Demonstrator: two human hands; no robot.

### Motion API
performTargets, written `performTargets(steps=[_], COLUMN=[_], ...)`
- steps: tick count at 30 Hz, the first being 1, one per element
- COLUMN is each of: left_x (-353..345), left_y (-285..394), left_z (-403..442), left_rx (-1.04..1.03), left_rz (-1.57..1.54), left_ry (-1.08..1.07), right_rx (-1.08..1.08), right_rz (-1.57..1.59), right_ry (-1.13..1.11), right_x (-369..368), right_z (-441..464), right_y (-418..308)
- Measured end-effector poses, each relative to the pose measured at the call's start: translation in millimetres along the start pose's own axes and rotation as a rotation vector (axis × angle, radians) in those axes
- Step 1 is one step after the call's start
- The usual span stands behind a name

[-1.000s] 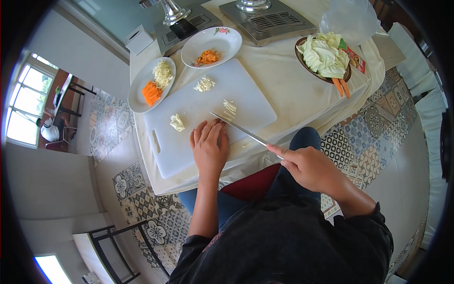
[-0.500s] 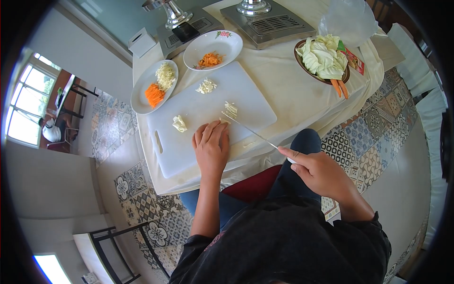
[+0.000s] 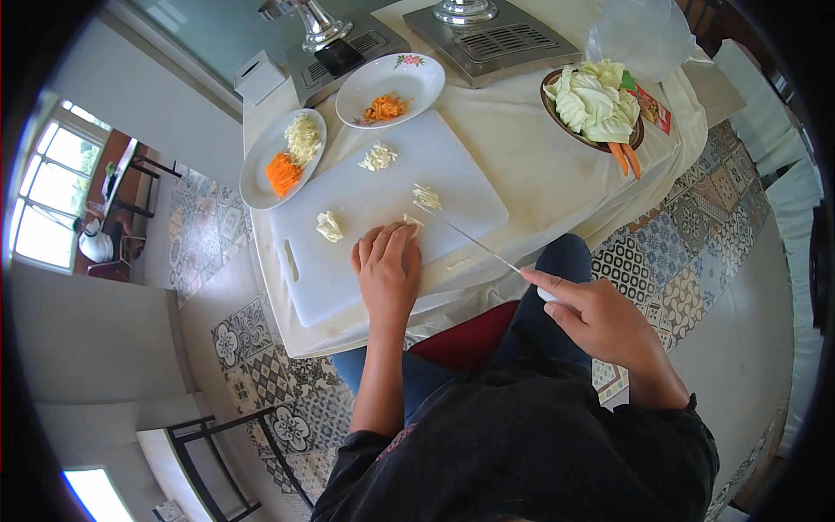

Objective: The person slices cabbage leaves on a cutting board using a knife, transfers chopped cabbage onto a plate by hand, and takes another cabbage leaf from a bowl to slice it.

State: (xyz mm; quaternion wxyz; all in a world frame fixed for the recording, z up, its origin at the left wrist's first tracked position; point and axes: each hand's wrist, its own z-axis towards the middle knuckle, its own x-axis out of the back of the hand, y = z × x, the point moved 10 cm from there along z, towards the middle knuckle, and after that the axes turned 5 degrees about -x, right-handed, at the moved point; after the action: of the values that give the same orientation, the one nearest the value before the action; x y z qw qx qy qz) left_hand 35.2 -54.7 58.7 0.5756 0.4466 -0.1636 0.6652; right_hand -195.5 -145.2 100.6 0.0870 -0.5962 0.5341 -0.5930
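Observation:
My right hand (image 3: 591, 315) is closed round the white handle of a knife (image 3: 484, 247), its thin blade slanting up and left over the near edge of the white cutting board (image 3: 470, 187). On the board, my left hand (image 3: 388, 261) presses bent fingers over a small pale cabbage piece (image 3: 414, 223), mostly hidden under the fingertips. Just beyond lie cut cabbage strips (image 3: 426, 197). A cabbage chunk (image 3: 329, 227) sits left of my left hand, and a heap of chopped cabbage (image 3: 379, 157) lies farther back. The blade tip is apart from my left fingers.
Left of the board, a plate (image 3: 254, 187) holds shredded carrot and cabbage. Behind it, a flowered plate (image 3: 430, 85) holds more carrot. At the right stands a brown bowl (image 3: 551, 103) with cabbage leaves and carrots. Metal stands (image 3: 522, 52) and a plastic bag (image 3: 639, 39) are at the back.
The knife and my right hand have shifted to the right, so the blade tip is farther from my left fingers. My left hand has barely moved.

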Motion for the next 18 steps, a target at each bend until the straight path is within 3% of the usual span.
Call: performTargets(steps=[10,18], left_x=[-1.7,-2.0], left_y=[-1.5,-1.8], left_z=[-0.6,0.7], left_rx=[-0.036,-0.025], left_rz=[0.005,0.005], left_ry=[0.021,0.006], right_rx=[0.193,0.138], right_rz=[-0.1,-0.179], right_ry=[0.099,0.067], right_x=[-30.1,-36.8], right_z=[21.1,20.0], right_y=[-5.9,-6.6])
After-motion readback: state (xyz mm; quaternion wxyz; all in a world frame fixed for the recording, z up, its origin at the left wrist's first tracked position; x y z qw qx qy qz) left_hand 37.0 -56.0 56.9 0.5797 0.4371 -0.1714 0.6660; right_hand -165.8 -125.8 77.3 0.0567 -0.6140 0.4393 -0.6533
